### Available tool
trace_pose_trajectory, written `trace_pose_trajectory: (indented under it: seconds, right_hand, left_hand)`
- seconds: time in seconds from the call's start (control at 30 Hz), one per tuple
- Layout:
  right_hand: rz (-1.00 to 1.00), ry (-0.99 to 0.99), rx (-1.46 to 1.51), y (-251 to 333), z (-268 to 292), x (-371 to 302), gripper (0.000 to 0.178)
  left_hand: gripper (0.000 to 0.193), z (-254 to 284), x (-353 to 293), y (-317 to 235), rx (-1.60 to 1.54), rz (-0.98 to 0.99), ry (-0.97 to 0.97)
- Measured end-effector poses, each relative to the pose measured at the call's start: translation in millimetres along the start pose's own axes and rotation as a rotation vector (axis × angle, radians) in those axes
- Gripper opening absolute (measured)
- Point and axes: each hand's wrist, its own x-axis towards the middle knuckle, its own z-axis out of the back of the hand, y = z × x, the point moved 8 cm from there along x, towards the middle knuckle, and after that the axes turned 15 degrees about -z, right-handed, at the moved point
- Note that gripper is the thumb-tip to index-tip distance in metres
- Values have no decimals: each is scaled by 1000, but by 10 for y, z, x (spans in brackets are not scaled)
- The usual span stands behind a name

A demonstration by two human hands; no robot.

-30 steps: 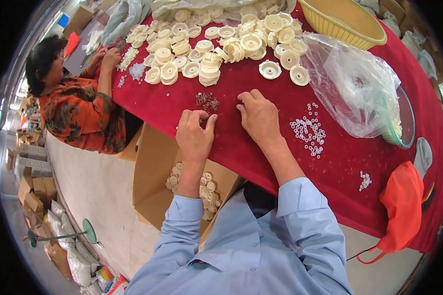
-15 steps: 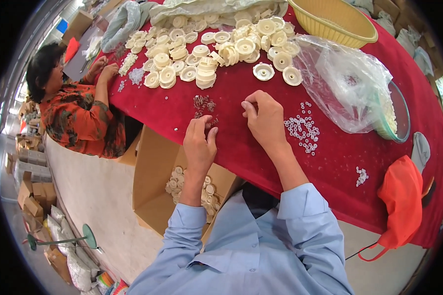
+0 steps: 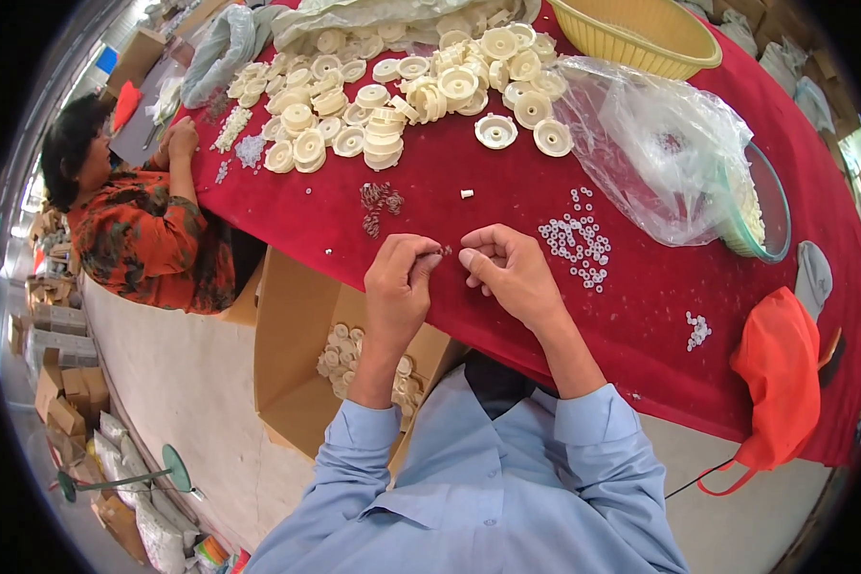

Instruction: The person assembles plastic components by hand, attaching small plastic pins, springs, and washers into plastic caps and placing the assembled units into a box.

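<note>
A tiny brownish piece (image 3: 447, 250), its shape unclear, sits pinched at the fingers of my left hand (image 3: 400, 282), above the red cloth-covered surface (image 3: 646, 325). My right hand (image 3: 517, 277) faces it, fingers curled; I cannot tell whether they grip anything. Beyond lie 1 small white cylinder (image 3: 467, 193) and a loose brown wiry pile (image 3: 381, 200).

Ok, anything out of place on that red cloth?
Slightly: a small white cylindrical piece lies between the small dark parts and the white rings, and a tiny piece near the edge of the red cloth, both outside the piles.
</note>
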Motion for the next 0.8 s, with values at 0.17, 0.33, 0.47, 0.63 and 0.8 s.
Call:
trace_pose_trajectory:
  seconds: [0.17,0.33,0.47,0.63,0.8]
  right_hand:
    - [74,-14,-34,19,68,-12,13]
    - [106,-47,-77,48,79,-63,8]
    - [208,-98,-78,118,83,-137,5]
    - [416,-189,-174,242,53,-194,5]
    - [316,-167,-149,192,72,-169,10]
  left_hand:
    - [15,-163,2,-105,-53,-80,43]
    - [8,-281,-234,192,-427,258,-31]
    - [5,-324,-293,320,-568,458,-2]
    - [7,-315,-286,321,-557,420,6]
    - [6,-328,-288,298,-521,376,0]
